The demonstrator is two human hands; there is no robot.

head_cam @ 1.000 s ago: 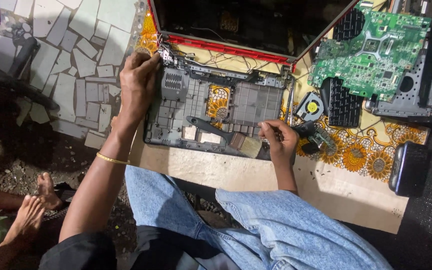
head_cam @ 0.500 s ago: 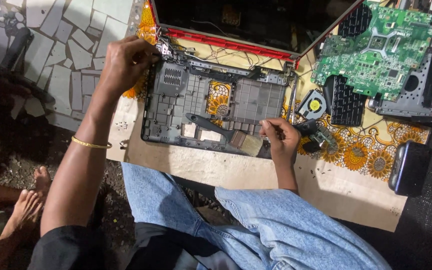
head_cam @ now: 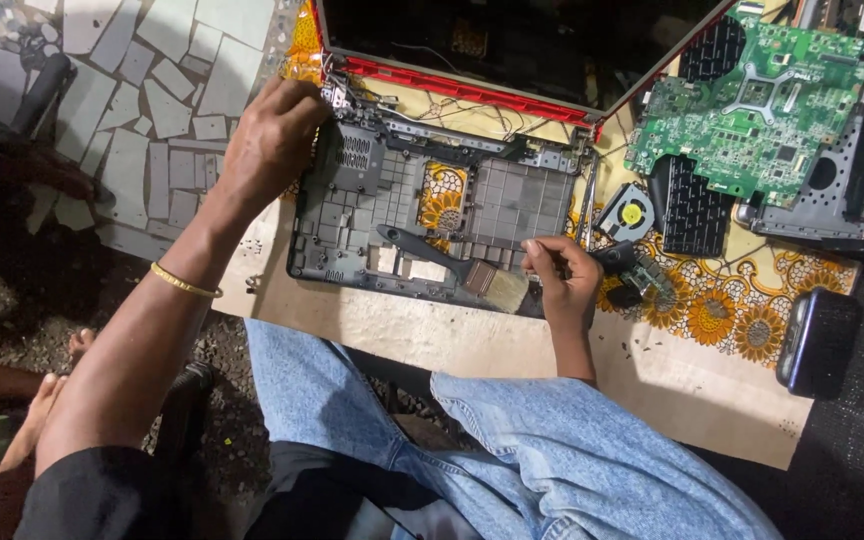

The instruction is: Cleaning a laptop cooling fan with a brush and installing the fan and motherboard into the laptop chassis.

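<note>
A stripped grey laptop base (head_cam: 512,200) lies open on a board, its dark lid with a red edge (head_cam: 472,40) tilted back behind it. My left hand (head_cam: 272,140) grips the base's far left corner, right by the hinge. My right hand (head_cam: 562,275) rests at the base's near right edge, fingers pinched on a thin small tool that is mostly hidden. A black-handled brush (head_cam: 452,262) lies across the base just left of that hand. My legs in blue jeans are below the board.
A green circuit board (head_cam: 752,110) sits at the right, with a black keyboard piece (head_cam: 687,205) and a small fan (head_cam: 627,212) below it. A dark rectangular device (head_cam: 817,340) lies near the board's right edge. A sunflower-print cloth (head_cam: 712,310) covers part of the board (head_cam: 652,380). Someone's bare feet are at the lower left.
My left hand has slid from the base's left side up to its far left corner by the hinge. My right hand has stayed at the near right edge.
</note>
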